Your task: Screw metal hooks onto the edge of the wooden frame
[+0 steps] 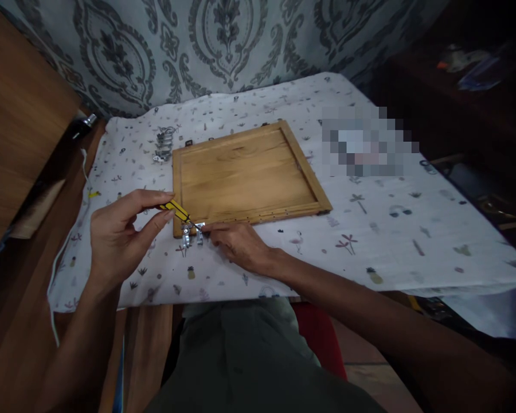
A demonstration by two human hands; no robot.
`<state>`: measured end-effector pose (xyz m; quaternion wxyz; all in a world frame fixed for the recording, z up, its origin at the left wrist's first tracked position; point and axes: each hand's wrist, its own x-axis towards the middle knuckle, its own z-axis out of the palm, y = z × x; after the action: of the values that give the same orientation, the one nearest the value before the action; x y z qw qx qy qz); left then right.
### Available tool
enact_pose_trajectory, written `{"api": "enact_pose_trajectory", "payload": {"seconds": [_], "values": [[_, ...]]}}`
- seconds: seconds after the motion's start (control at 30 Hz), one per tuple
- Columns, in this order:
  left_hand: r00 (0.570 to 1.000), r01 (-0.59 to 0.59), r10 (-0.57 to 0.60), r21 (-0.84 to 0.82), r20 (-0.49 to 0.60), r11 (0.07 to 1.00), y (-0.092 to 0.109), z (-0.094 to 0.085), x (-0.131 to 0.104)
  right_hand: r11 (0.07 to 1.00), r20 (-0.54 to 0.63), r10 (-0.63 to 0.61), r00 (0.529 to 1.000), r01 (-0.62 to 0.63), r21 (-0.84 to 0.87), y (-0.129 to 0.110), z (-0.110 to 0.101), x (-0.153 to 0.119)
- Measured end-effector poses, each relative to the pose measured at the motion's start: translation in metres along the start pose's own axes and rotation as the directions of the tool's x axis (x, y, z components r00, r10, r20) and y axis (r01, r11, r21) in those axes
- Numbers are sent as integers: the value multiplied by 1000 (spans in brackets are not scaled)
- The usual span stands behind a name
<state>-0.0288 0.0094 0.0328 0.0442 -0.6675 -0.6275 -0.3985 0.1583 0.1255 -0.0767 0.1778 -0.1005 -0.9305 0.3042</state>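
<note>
At the near side, below the edge of the cloth-covered worktop (232, 291), dark trousers (241, 350); just above, on the right, a right hand (245, 246) with fingers reaching leftward, narrow, tips close together at the right-hand metal hinge (200, 236) and beside the tip of a yellow-and-black screwdriver (178, 210); impossible to tell whether pinching anything there; on the left, a left hand (116, 235) with fingers closed on the screwdriver handle, between thumb and fingertips; from that grip, down along a slanting long axis, rightward and towards the body, to the right-hand hinge; so, to the right of and a little nearer than the left fingers, but just left of the right fingertips, with the right hand the nearer of the two; just left of that hinge, another metal hinge (186, 236), likewise over the near edge of the wooden panel (245, 178), near its left corner; beyond, the rest of the panel, flat on the cloth, wider than deep; farther off, past its left corner, a group of metal fittings (164, 143); behind everything, a hanging patterned fabric (223, 34).
</note>
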Motion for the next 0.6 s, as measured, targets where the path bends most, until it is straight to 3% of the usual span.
{"api": "enact_pose_trajectory", "payload": {"seconds": [0.43, 0.6], "values": [[999, 30, -30, -29, 20, 999, 1, -2, -2, 1000, -20, -21, 1000, 21, 10, -1, 0, 0], [983, 18, -36, -101, -177, 995, 10, -3, -1, 1000, -18, -14, 1000, 14, 11, -1, 0, 0]]}}
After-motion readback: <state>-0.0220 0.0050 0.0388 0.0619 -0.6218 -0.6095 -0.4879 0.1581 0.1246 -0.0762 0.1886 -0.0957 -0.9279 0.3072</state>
